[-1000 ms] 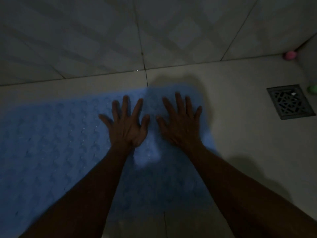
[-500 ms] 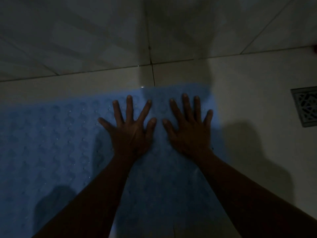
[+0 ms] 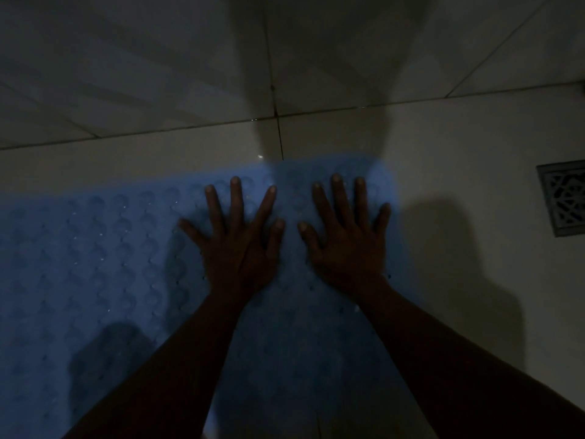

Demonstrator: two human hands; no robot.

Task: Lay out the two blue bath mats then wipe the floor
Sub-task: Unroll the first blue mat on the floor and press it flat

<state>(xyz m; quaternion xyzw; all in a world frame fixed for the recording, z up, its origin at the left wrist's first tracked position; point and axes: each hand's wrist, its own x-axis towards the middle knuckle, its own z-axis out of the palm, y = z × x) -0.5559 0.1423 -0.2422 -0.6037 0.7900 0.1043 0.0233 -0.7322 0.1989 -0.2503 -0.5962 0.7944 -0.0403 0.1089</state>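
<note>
A blue bath mat [image 3: 104,264] with a bumpy, bubble-like surface lies flat on the pale tiled floor [image 3: 459,160], running from the left edge to about the middle right. My left hand [image 3: 237,245] rests palm down on the mat near its far right end, fingers spread. My right hand [image 3: 345,242] lies flat beside it, close to the mat's right edge, fingers apart too. Neither hand holds anything. Only one mat can be made out in this dim light.
A square metal floor drain [image 3: 565,198] sits in the floor at the right edge. The tiled wall [image 3: 190,58] rises just beyond the mat's far edge. My shadow falls on the floor to the right of the mat.
The view has shifted left and grown darker; the drain has slid toward the right edge and the pink and green items are out of frame. Both hands stay flat on the mat.
</note>
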